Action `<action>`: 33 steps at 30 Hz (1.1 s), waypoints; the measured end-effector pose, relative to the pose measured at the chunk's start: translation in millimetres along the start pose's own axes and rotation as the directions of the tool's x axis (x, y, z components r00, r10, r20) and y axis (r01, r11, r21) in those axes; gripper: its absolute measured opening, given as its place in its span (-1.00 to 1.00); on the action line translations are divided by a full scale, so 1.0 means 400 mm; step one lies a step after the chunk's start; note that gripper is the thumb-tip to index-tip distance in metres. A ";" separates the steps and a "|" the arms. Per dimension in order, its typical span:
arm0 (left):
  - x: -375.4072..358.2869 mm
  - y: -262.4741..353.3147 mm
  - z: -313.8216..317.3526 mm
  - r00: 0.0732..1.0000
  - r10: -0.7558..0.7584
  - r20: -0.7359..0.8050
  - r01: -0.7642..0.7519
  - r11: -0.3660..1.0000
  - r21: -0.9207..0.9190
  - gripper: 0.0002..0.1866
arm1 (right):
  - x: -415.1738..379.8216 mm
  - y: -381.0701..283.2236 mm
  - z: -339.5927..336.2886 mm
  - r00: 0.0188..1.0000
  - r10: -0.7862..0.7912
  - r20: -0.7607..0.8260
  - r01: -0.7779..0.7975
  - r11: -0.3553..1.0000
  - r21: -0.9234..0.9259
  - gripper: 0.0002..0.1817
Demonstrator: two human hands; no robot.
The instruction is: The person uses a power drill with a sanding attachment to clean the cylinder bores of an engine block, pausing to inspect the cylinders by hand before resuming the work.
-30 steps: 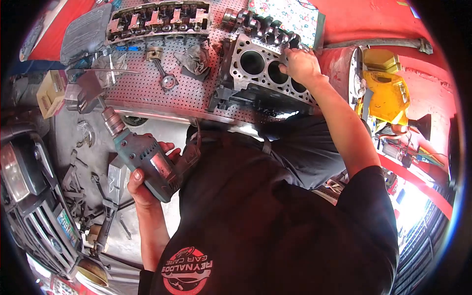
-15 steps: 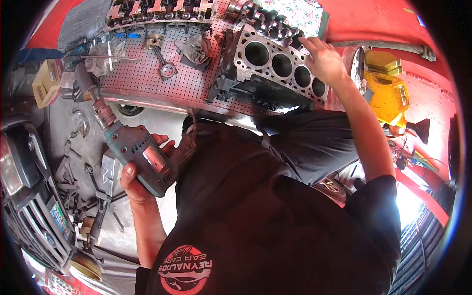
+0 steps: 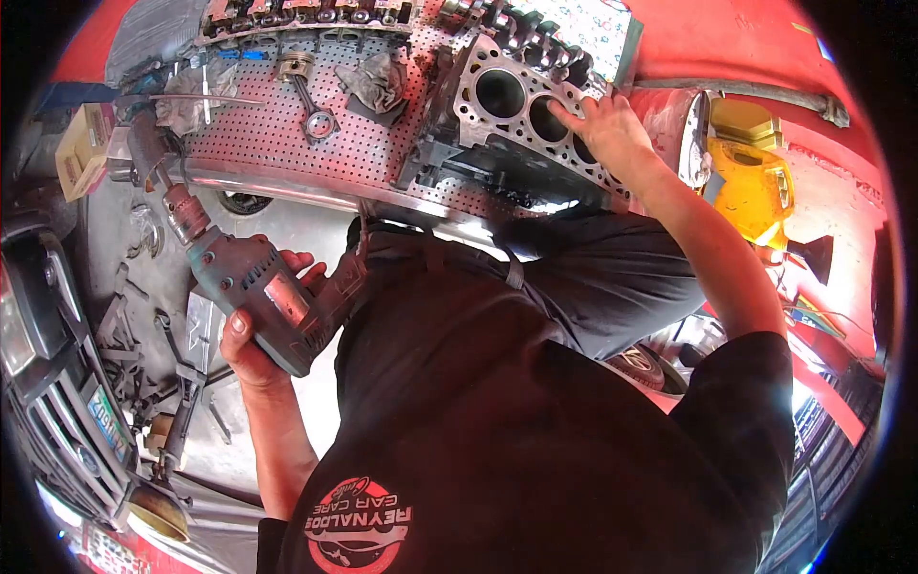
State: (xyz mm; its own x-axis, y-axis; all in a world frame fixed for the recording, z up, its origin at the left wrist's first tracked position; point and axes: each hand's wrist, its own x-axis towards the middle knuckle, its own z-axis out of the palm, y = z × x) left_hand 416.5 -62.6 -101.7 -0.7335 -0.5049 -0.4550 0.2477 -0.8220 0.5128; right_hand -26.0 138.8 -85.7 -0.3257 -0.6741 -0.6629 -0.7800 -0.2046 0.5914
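Note:
My left hand (image 3: 252,352) is wrapped round the body of a dark green power drill (image 3: 263,287), held in front of the bench's near edge. A grey attachment (image 3: 151,148) sticks out of its chuck, pointing away from me. With fingers spread, my right hand (image 3: 612,134) rests on the top face of an engine block (image 3: 475,57), over its right-hand cylinder bores, and partly hides them. Just behind the block lies a crankshaft (image 3: 535,40).
A cylinder head (image 3: 306,36), a piston with connecting rod (image 3: 308,100) and a crumpled rag (image 3: 375,84) lie on the perforated bench top (image 3: 258,143). A yellow jug (image 3: 755,187) stands at right. A car front (image 3: 72,383) is at left.
My right hand has moved left and nearer, from the block's far edge by the crankshaft onto its bores. The drill has shifted slightly left in my left hand's grip.

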 end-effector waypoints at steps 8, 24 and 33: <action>-0.006 -0.019 0.001 1.000 -0.017 -0.009 0.017 1.000 -0.017 0.00 | -0.014 0.029 0.001 0.999 -0.045 0.021 0.045 0.999 -0.017 -0.11; -0.007 -0.017 -0.007 0.999 -0.038 0.028 0.039 0.998 -0.048 -0.03 | 0.094 -0.104 -0.042 0.955 -0.140 0.260 -0.204 -0.949 0.240 -0.75; 0.043 -0.001 0.014 0.995 -0.095 0.038 0.088 0.983 0.159 -0.11 | -0.014 -0.152 -0.137 0.965 0.116 0.236 0.109 -0.993 0.041 -0.57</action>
State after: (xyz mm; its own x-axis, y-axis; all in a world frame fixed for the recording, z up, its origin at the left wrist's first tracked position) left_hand 400.4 -69.3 -105.7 -0.7773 -0.4141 -0.4736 0.0788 -0.8109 0.5798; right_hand 52.4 116.2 -92.9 -0.5310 -0.5063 -0.6795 0.7171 0.1588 -0.6786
